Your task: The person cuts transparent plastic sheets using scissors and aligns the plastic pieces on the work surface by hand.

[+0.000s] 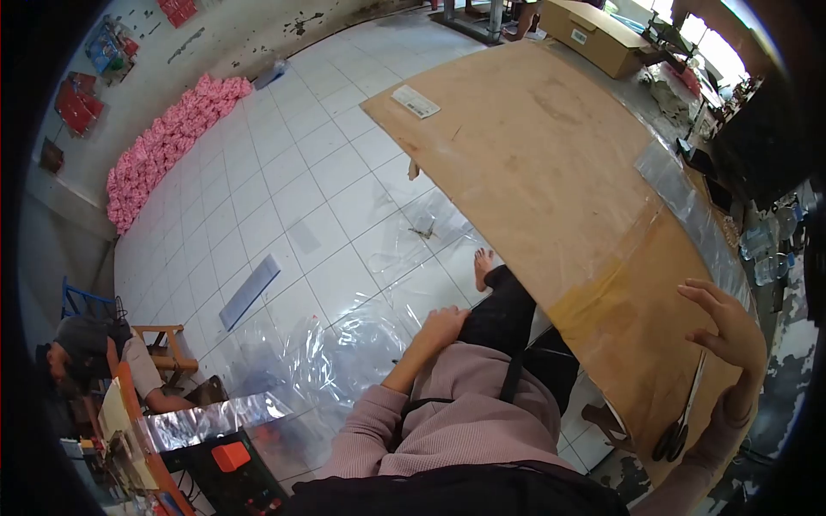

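Observation:
My right hand (730,331) is raised over the right edge of the brown table (551,163). Its fingers and thumb are apart with nothing between them. On the tabletop below that hand lies a pair of scissors (680,430), black handles toward me and blades pointing away. My left hand (445,327) rests on my thigh beside the dark trousers, its fingers loosely bent and holding nothing I can see. A strip of clear plastic (688,202) lies along the table's right side. Yellowish tape (594,301) covers part of the near tabletop.
Clear plastic sheets (344,353) lie on the tiled floor to my left. A co-worker (95,353) sits bent over at the lower left. Pink bundles (168,142) line the wall. A cardboard box (589,36) and a white label card (416,101) are at the far end.

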The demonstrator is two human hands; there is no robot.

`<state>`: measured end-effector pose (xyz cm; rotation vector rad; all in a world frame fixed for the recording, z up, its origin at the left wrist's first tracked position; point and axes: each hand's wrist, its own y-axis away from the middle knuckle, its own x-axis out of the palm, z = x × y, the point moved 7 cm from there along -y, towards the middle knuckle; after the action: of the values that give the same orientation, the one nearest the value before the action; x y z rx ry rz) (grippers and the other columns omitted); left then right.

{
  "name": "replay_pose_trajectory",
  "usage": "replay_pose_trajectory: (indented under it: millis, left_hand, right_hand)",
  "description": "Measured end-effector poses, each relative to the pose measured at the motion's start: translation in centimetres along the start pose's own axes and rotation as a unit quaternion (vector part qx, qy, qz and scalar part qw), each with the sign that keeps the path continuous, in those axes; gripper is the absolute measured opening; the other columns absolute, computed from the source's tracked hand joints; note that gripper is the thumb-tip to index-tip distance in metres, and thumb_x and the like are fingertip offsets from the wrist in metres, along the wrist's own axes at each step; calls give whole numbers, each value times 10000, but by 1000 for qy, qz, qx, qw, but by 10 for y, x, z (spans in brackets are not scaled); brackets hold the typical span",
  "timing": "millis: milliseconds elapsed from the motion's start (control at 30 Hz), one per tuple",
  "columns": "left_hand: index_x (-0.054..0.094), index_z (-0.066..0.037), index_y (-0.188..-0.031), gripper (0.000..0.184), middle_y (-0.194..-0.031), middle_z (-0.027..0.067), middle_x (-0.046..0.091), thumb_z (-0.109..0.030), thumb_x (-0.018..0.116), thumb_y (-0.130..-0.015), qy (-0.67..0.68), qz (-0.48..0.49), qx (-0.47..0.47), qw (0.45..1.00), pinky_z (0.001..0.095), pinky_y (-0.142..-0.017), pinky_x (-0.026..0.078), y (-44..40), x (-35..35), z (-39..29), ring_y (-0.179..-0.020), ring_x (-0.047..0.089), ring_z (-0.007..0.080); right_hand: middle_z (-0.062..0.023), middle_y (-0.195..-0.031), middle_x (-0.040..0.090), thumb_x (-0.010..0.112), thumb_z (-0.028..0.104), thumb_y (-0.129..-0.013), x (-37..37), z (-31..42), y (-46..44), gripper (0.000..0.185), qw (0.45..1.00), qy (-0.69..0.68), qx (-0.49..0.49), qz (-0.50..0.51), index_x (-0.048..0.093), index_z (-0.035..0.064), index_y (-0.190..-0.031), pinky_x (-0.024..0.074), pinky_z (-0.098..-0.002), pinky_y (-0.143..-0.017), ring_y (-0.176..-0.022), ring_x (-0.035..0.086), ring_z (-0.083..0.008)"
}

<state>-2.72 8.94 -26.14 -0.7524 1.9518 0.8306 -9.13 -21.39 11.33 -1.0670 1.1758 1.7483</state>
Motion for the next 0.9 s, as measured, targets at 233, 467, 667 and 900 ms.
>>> replay_pose_trajectory:
  millis: [233, 467, 667, 900]
  left_hand:
    - [509, -40, -1009, 191, -904, 137, 600, -127, 443, -851, -38, -9, 25, 999, 458, -707, 487, -18, 10, -6, -824, 621, 318]
    - [452, -19, -1191, 378, -930, 184, 589, -101, 478, -822, -22, 28, 29, 999, 446, -688, 502, -22, 18, -9, -821, 613, 356]
    - [488, -42, -999, 178, -938, 146, 609, -131, 445, -852, -38, 40, 26, 998, 467, -694, 485, -34, 22, -14, -842, 621, 317]
    - [540, -33, -967, 176, -939, 127, 608, -122, 479, -829, -110, 97, 50, 988, 459, -750, 468, -46, 17, -26, -895, 609, 296]
  right_hand:
    - [-191, -1264, 455, 730, 146, -667, -2, -10, 16, 653, 999, -26, 42, 9, 458, 84, -1257, 399, -396, -926, -1134, 464, -366]
    - [-174, -1267, 459, 736, 170, -683, 5, -18, 7, 649, 999, -32, 31, 14, 453, 102, -1264, 402, -393, -929, -1136, 464, -361]
    - [-187, -1276, 446, 739, 139, -661, 16, -34, 16, 685, 997, -65, 37, 22, 444, 82, -1276, 395, -391, -935, -1148, 452, -373]
    - [-192, -1260, 459, 714, 214, -701, 25, -46, 23, 641, 995, -80, 46, 27, 449, 73, -1267, 400, -397, -927, -1132, 468, -373]
